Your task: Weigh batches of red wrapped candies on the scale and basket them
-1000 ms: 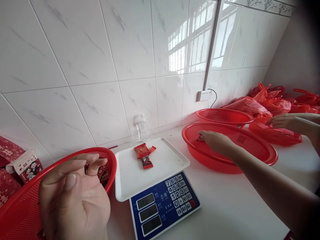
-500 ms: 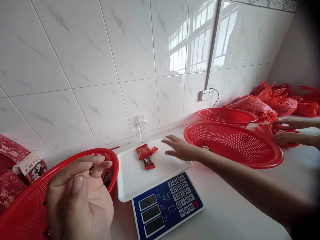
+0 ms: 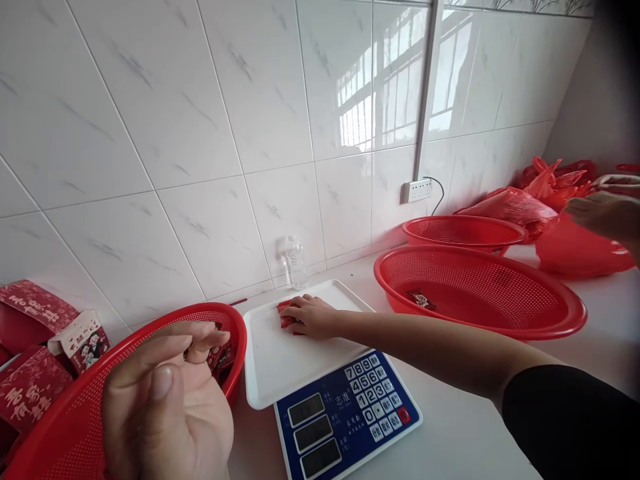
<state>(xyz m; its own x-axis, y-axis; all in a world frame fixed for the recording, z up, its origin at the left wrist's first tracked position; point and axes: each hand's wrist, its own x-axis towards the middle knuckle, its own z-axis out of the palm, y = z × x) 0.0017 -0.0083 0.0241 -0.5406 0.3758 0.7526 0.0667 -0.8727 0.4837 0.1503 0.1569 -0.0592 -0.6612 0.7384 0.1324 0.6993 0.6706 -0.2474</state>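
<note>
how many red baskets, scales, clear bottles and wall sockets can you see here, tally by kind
Red baskets: 3
Scale: 1
Clear bottle: 1
Wall socket: 1
Total: 6

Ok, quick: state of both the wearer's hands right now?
Left hand: open, fingers loosely curled, nothing visible in it.
Right hand: over red packets on the scale tray; grip can't be told.
</note>
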